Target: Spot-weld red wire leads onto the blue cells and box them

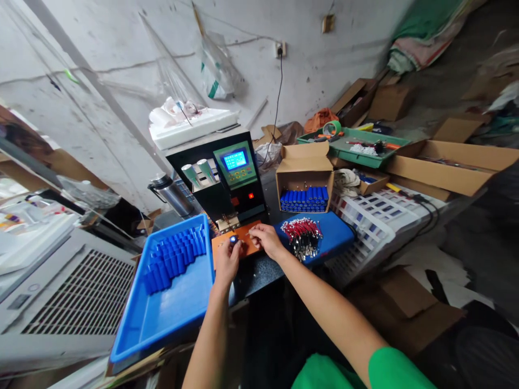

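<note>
My left hand [228, 260] is closed around a blue cylindrical battery cell [233, 239], its end showing between thumb and fingers. Over the orange work plate [215, 253] my right hand [266, 241] makes a pinch near the cell; whatever is between its fingertips is too small to make out. Just beyond both hands stands a black spot welder [186, 159] with a lit blue screen [235, 160], its electrodes [227, 222] close above the plate. To the right, a bundle of red and black wire leads [302, 236] lies on a blue surface [338, 233].
A blue tray [170, 319] on the left holds rows of blue cells. Behind the leads is a cardboard box [305, 165] of cells. A steel thermos [172, 195] stands beside the welder. Farther right are a green tray [367, 158] and a white plastic basket [365, 224].
</note>
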Available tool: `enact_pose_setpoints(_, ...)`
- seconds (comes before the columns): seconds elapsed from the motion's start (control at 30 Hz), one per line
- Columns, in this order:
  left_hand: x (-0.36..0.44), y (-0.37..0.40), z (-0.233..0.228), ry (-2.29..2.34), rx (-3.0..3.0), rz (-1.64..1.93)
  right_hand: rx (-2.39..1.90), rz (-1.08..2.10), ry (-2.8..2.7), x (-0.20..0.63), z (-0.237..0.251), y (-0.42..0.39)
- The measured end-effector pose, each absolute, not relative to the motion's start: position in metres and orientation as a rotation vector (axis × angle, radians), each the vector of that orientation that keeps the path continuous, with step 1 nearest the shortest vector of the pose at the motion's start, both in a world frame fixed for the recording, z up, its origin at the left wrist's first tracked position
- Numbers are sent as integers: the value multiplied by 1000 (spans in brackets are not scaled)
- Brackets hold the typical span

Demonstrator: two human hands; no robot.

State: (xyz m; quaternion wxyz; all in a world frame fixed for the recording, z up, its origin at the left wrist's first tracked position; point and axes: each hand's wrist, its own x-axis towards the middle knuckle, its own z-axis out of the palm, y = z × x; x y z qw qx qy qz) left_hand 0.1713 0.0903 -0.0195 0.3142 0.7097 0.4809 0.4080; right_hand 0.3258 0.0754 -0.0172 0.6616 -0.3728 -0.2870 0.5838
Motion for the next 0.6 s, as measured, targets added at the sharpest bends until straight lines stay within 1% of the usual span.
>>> enact_pose_setpoints(0.33, 173, 100, -31, 1306, 1818, 1057, -910, 1266, -695, 320, -16, 76)
enact_pose_setpoints(0.6, 171, 101, -35, 1399, 1958, 1047, -979, 1217, -777, 304, -12, 89)
